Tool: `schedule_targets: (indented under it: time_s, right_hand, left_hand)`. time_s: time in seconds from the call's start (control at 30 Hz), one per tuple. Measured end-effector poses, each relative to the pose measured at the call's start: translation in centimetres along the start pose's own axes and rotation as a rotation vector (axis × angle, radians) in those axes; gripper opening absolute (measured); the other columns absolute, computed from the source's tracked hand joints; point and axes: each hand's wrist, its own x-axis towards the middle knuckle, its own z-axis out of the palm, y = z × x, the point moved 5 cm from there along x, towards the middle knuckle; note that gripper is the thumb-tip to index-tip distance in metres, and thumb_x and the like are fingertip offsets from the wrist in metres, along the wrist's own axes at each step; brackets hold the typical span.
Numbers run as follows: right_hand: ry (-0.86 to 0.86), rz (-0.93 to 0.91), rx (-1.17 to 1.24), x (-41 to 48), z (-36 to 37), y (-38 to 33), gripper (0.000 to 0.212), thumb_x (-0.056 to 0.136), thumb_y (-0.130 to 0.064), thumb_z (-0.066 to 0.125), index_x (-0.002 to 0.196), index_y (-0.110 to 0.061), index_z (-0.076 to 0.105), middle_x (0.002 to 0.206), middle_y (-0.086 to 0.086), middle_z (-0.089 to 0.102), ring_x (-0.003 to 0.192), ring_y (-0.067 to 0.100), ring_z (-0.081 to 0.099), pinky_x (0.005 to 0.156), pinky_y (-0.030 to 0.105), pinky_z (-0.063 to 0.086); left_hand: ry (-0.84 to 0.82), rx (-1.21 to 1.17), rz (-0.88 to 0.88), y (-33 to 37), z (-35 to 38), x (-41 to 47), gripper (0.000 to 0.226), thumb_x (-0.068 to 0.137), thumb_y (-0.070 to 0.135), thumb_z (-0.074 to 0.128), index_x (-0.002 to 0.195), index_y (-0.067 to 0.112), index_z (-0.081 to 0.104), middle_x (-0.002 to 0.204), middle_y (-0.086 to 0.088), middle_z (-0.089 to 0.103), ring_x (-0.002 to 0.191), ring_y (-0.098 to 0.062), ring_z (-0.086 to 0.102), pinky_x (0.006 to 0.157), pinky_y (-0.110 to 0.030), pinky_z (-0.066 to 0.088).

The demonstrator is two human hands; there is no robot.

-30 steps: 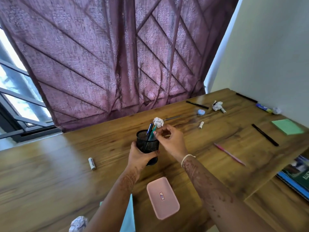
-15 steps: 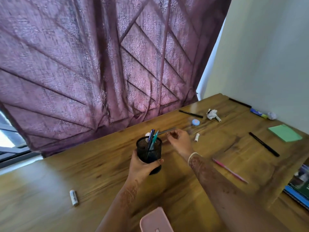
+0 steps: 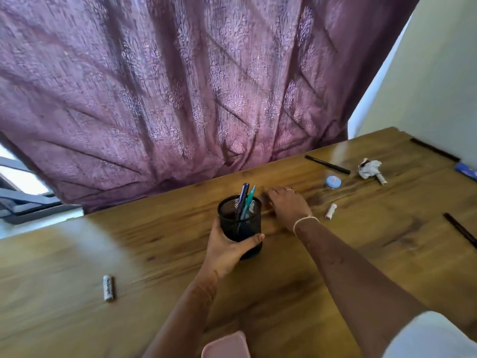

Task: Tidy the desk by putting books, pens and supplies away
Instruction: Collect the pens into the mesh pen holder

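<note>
Gripping pen cup (image 3: 240,224), L hand (image 3: 227,250); R hand (image 3: 289,205) palm-down.

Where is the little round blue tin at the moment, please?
In the head view, the blue tin lies toward the right, just in front of the black pen and left of the crumpled paper, beyond the right hand.

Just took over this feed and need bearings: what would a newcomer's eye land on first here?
The black mesh pen cup at the middle of the desk, gripped by the left hand with pens standing in it, and the right hand laid on the wood just beyond. Behind, a purple patterned curtain fills the top half. A crumpled paper ball lies far right.
</note>
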Motion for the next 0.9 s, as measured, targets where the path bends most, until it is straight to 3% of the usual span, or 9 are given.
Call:
schedule_targets:
  time_s: [0.1,0.17,0.27,0.33,0.43,0.5,0.63,0.77,0.9]
  right_hand:
    - [0.047,-0.044,0.003,-0.3,-0.6,-0.2,0.041,0.094,-0.006,0.046,0.134,-0.015,0.043,0.130,0.009,0.053,0.117,0.028,0.052,0.093,0.040,0.049]
    - [0.059,0.023,0.052,-0.8,-1.3,0.0,0.030,0.093,-0.005,0.047,0.122,-0.012,0.051,0.118,0.011,0.058,0.109,0.030,0.057,0.086,0.040,0.051]
    - [0.328,0.426,0.563,-2.4,-3.6,2.4,0.018,0.093,-0.011,0.053,0.110,-0.009,0.058,0.102,0.013,0.067,0.097,0.034,0.062,0.081,0.040,0.049]
    - [0.535,0.597,0.931,-3.8,-4.7,3.6,0.030,0.089,-0.011,0.059,0.119,-0.010,0.054,0.093,0.008,0.068,0.091,0.031,0.065,0.080,0.038,0.051]
    - [0.648,0.577,1.362,-5.7,-6.4,3.4,0.054,0.088,-0.006,0.061,0.135,-0.024,0.042,0.086,0.004,0.064,0.082,0.022,0.067,0.076,0.037,0.056]
    - [0.667,0.538,1.536,-6.9,-7.5,2.7,0.049,0.088,-0.001,0.061,0.130,-0.022,0.047,0.083,0.004,0.062,0.079,0.020,0.066,0.075,0.037,0.058]
    - [0.724,0.521,1.531,-10.2,-9.8,1.5,0.028,0.087,0.001,0.062,0.106,-0.018,0.057,0.090,0.009,0.064,0.084,0.027,0.066,0.077,0.041,0.058]
    - [0.888,0.569,1.478,-14.0,-11.8,1.8,0.044,0.087,-0.001,0.065,0.124,-0.021,0.052,0.091,0.004,0.063,0.075,0.021,0.063,0.070,0.043,0.057]
    - [0.815,0.485,1.410,-16.6,-12.8,0.7,0.050,0.086,0.003,0.063,0.120,-0.031,0.052,0.095,0.001,0.065,0.075,0.012,0.066,0.072,0.034,0.059]
  left_hand:
    - [-0.007,-0.006,-0.002,0.2,0.3,-0.1,0.080,0.057,0.012,0.091,0.126,0.018,0.051,0.118,0.006,0.065,0.107,-0.005,0.063,0.079,-0.013,0.053]
    - [-0.010,-0.014,0.002,0.3,0.3,-0.2,0.078,0.058,0.009,0.090,0.125,0.016,0.052,0.117,0.005,0.066,0.105,-0.004,0.063,0.077,-0.012,0.053]
    - [-0.032,-0.017,0.019,0.2,0.5,-0.2,0.074,0.059,0.005,0.089,0.123,0.014,0.052,0.117,0.002,0.066,0.104,-0.004,0.064,0.076,-0.012,0.053]
    - [-0.041,-0.006,0.013,-0.1,0.9,-0.3,0.075,0.057,0.008,0.091,0.121,0.016,0.053,0.117,0.000,0.065,0.106,-0.009,0.064,0.082,-0.017,0.054]
    - [-0.059,0.018,-0.005,-0.3,1.6,-0.5,0.087,0.047,0.023,0.096,0.123,0.018,0.053,0.118,0.001,0.066,0.109,-0.012,0.063,0.090,-0.029,0.054]
    - [-0.060,0.038,-0.013,-0.2,2.1,-0.8,0.097,0.039,0.034,0.095,0.125,0.017,0.052,0.117,0.003,0.066,0.108,-0.012,0.064,0.089,-0.028,0.054]
    - [-0.070,0.030,-0.025,0.2,2.9,-1.6,0.085,0.051,0.015,0.095,0.123,0.013,0.050,0.115,0.004,0.064,0.105,-0.013,0.061,0.093,-0.032,0.052]
    - [-0.097,0.031,-0.029,0.4,3.7,-2.8,0.089,0.051,0.012,0.095,0.126,0.012,0.048,0.119,-0.001,0.063,0.109,-0.018,0.060,0.097,-0.039,0.051]
    - [-0.156,0.036,-0.026,0.1,4.8,-4.5,0.091,0.047,0.014,0.096,0.125,0.012,0.050,0.119,0.000,0.065,0.108,-0.017,0.062,0.098,-0.042,0.051]
